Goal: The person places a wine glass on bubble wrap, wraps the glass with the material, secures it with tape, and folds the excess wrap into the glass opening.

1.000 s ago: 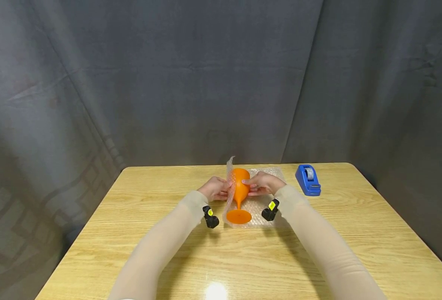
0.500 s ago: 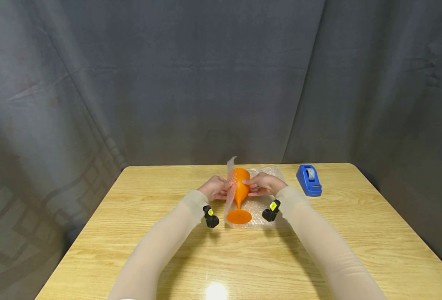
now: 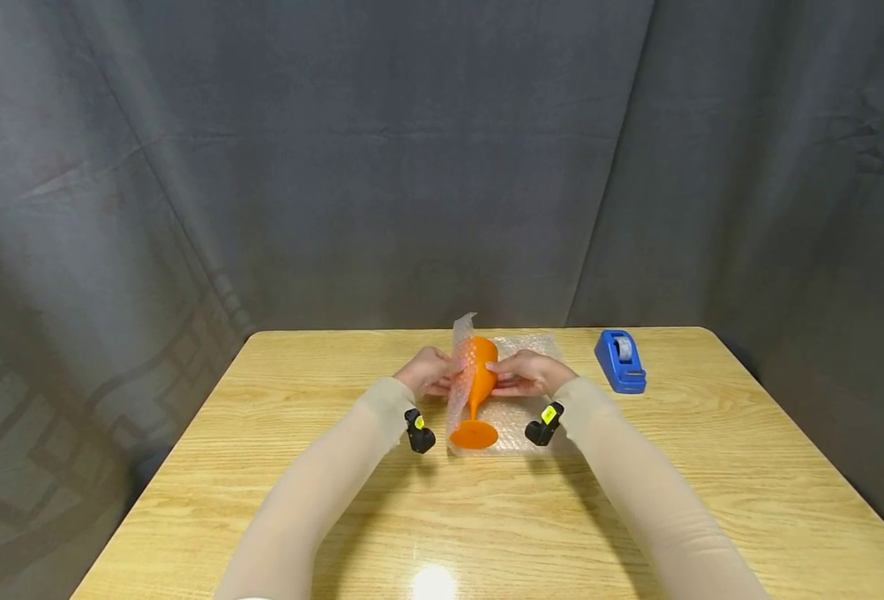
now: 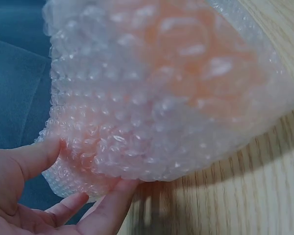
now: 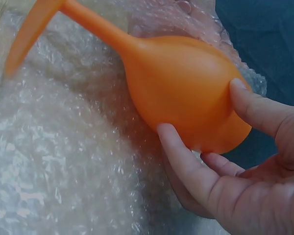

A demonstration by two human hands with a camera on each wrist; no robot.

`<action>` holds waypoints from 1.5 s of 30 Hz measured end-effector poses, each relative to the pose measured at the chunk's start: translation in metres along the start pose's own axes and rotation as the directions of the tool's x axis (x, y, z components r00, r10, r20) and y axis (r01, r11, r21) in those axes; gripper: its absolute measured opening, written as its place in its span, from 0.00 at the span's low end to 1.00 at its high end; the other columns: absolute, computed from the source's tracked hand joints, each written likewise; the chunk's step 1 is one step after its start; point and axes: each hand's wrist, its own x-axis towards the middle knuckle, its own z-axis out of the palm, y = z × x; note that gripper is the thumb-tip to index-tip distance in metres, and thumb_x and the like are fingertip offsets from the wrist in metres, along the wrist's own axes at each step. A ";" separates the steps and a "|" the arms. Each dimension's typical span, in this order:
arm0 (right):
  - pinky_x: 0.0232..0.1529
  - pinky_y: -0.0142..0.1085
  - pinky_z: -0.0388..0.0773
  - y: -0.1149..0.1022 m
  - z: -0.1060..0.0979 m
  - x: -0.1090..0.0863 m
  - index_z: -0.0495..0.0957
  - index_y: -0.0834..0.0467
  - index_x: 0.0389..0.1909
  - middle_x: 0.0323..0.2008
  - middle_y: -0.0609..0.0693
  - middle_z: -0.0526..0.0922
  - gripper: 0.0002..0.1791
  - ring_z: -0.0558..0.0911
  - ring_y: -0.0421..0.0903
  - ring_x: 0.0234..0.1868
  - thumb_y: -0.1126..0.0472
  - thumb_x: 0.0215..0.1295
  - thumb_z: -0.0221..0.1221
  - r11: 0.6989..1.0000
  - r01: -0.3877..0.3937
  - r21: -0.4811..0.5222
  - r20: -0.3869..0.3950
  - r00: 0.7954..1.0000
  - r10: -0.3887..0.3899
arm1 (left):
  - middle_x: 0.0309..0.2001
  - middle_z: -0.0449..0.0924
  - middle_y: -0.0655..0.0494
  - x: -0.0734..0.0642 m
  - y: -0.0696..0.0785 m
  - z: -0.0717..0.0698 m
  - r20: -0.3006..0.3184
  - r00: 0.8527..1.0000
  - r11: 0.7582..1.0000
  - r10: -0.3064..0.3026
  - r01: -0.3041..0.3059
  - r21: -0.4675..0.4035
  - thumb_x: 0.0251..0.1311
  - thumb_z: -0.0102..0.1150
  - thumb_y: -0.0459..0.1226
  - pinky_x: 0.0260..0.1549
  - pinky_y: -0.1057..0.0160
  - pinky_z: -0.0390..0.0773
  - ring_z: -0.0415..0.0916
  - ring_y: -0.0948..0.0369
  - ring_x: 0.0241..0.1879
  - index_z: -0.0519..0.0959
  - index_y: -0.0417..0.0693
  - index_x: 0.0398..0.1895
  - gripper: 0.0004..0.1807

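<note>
With twelve o'clock as the far edge of the table, the orange goblet is lying on its side straight ahead of you, near twelve, its bowl pointing to twelve and its round foot facing you at six. Your right hand is coming at the bowl from three o'clock and is clamping it, the thumb pressing on its upper side and the fingertips bearing on its lower side. Your left hand is sitting at nine o'clock of the bowl and is pinching the raised flap of the bubble wrap between thumb and fingers. That flap is standing up along the bowl's nine o'clock side and partly covering it, the orange showing through the bubbles; the rest of the sheet is spreading flat toward three o'clock, under your right hand. A blue tape dispenser is resting toward two o'clock from the goblet, well apart from the wrap, with a roll of tape sitting in it. Pale sleeves are covering your forearms, a small black camera is riding at each wrist, and a dark grey curtain is hanging behind the table.
</note>
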 end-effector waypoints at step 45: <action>0.52 0.37 0.79 0.004 -0.007 -0.004 0.60 0.71 0.61 0.45 0.60 0.72 0.29 0.81 0.47 0.38 0.50 0.75 0.47 0.993 0.039 -0.115 0.016 0.999 -0.038 | 0.46 0.71 0.47 -0.006 0.002 0.012 -0.018 0.996 0.990 0.085 -0.082 0.113 0.64 0.60 0.42 0.50 0.53 0.80 0.74 0.53 0.43 0.66 0.41 0.49 0.19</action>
